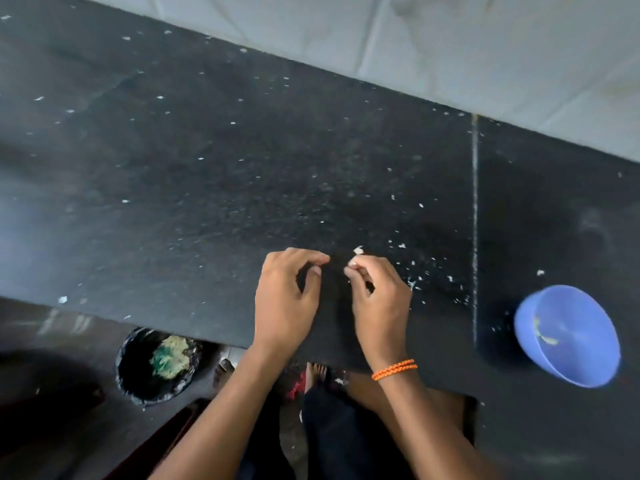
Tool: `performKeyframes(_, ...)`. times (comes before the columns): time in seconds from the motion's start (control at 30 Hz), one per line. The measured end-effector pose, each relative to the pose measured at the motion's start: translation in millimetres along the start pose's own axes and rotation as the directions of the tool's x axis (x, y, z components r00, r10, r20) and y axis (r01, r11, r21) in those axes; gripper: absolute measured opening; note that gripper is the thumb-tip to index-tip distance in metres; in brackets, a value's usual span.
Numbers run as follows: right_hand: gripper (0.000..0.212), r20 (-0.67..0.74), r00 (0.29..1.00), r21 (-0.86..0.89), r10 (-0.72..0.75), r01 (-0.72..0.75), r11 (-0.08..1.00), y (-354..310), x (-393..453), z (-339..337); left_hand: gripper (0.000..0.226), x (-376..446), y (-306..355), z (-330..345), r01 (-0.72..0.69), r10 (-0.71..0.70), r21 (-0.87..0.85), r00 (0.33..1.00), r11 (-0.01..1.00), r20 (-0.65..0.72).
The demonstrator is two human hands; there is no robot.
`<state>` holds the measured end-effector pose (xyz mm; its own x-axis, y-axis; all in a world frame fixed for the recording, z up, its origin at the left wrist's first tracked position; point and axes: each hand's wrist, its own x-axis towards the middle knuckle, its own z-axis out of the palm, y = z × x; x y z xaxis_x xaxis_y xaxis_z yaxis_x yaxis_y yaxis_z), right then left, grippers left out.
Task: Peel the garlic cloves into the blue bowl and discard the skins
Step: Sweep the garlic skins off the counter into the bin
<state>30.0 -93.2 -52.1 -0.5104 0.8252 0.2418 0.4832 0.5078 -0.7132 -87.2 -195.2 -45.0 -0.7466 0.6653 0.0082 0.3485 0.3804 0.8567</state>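
My right hand (379, 296) pinches a small pale garlic clove (350, 270) between thumb and fingertips, just above the black counter (207, 202). A bit of white skin (358, 251) lies just beyond those fingertips. My left hand (287, 299) hovers a short gap to the left, fingers curled, thumb and forefinger close together with nothing visible between them. The blue bowl (568, 336) stands on the counter at the right, near the front edge, holding a few pale bits.
Small white skin flakes (415, 271) are scattered over the counter, thickest right of my hands. A black bin (157, 365) with waste in it stands on the floor below the counter's front edge, at the left. A pale wall runs behind the counter.
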Motion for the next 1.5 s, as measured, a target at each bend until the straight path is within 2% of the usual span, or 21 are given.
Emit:
performKeyframes(0.1, 0.028, -0.021, 0.996, -0.011, 0.089, -0.089, 0.996, 26.3, -5.2, -34.3, 0.027, 6.7, 10.6, 22.1, -0.048, 0.043, 0.065, 0.997, 0.997, 0.066)
performKeyframes(0.2, 0.036, -0.048, 0.996, -0.09, 0.074, -0.078, 0.993, 49.5, -9.8, -58.6, 0.028, 11.2, 12.5, 36.2, -0.114, 0.103, 0.127, 0.99, 0.985, 0.094)
performKeyframes(0.33, 0.042, -0.205, 0.967, -0.117, 0.15, -0.176, 0.977, 86.5, -6.7, -84.7, 0.029, 24.2, 10.2, 51.1, -0.231, 0.203, 0.221, 0.969, 0.947, 0.145)
performKeyframes(0.4, 0.046, -0.231, 0.953, -0.156, 0.196, -0.235, 0.959, 101.8, -4.3, -92.9, 0.031, 32.1, 9.7, 60.4, -0.243, 0.203, 0.23, 0.962, 0.943, 0.184)
performKeyframes(0.5, 0.04, -0.255, 0.915, -0.258, 0.311, -0.375, 0.891, 121.1, -2.1, -90.7, 0.032, 39.8, 11.2, 72.0, -0.247, 0.201, 0.227, 0.957, 0.942, 0.207)
performKeyframes(0.57, 0.055, -0.232, 0.898, -0.296, 0.374, -0.431, 0.852, 121.5, -2.5, -77.4, 0.031, 41.7, 13.9, 75.6, -0.232, 0.191, 0.213, 0.962, 0.949, 0.197)
performKeyframes(0.63, 0.064, -0.182, 0.923, -0.337, 0.339, -0.383, 0.86, 108.2, -0.1, -55.5, 0.031, 41.9, 16.8, 76.6, -0.2, 0.168, 0.19, 0.971, 0.961, 0.17)
performKeyframes(0.73, 0.062, 0.022, 0.983, -0.323, 0.182, -0.166, 0.932, 68.9, 3.4, -16.9, 0.034, 40.4, 14.7, 74.2, -0.147, 0.127, 0.175, 0.985, 0.974, 0.118)
performKeyframes(0.83, 0.052, 0.21, 0.977, -0.097, 0.032, -0.012, 0.995, 37.8, 8.3, -3.1, 0.036, 39.4, 11.5, 66.4, -0.113, 0.1, 0.169, 0.991, 0.979, 0.087)
performKeyframes(0.9, 0.042, 0.134, 0.991, 0.006, -0.029, 0.028, 1.0, 39.5, 25.8, -14.8, 0.037, 39.9, 10.8, 59.9, -0.11, 0.099, 0.164, 0.992, 0.98, 0.074)
performKeyframes(0.97, 0.033, 0.002, 1.0, 0.051, 0.016, -0.016, 0.999, 56.0, 57.5, -31.0, 0.037, 40.9, 9.2, 55.4, -0.117, 0.108, 0.153, 0.992, 0.981, 0.06)
performKeyframes(1.0, 0.033, -0.019, 0.999, 0.05, 0.049, -0.048, 0.998, 66.4, 76.6, -39.1, 0.038, 41.4, 7.4, 54.1, -0.119, 0.112, 0.147, 0.992, 0.982, 0.054)
performKeyframes(1.07, 0.039, 0.072, 0.991, -0.007, 0.115, -0.115, 0.993, 82.9, 110.3, -47.6, 0.043, 40.7, 3.5, 52.2, -0.11, 0.106, 0.143, 0.994, 0.984, 0.035)
performKeyframes(1.13, 0.051, 0.243, 0.963, -0.086, 0.115, -0.097, 0.992, 94.8, 131.8, -41.7, 0.053, 38.5, 0.5, 52.8, -0.102, 0.1, 0.147, 0.995, 0.984, 0.019)
performKeyframes(1.23, 0.059, 0.451, 0.885, -0.18, -0.116, 0.218, 0.959, 101.3, 137.1, -27.8, 0.062, 34.2, 1.0, 52.3, -0.093, 0.094, 0.155, 0.996, 0.983, 0.006)
performKeyframes(1.3, 0.055, 0.544, 0.8, -0.126, -0.253, 0.376, 0.918, 96.2, 119.8, -26.5, 0.063, 33.8, 1.6, 50.2, -0.095, 0.096, 0.161, 0.995, 0.982, 0.005)
performKeyframes(1.43, 0.053, 0.649, 0.65, 0.052, -0.395, 0.481, 0.875, 80.8, 48.1, -39.0, 0.06, 33.6, 2.4, 44.8, -0.085, 0.085, 0.165, 0.996, 0.983, 0.009)
performKeyframes(1.5, 0.051, 0.65, 0.65, 0.1, -0.393, 0.44, 0.893, 74.7, 24.2, -48.8, 0.057, 31.9, 4.1, 43.8, -0.087, 0.085, 0.168, 0.996, 0.982, 0.019)
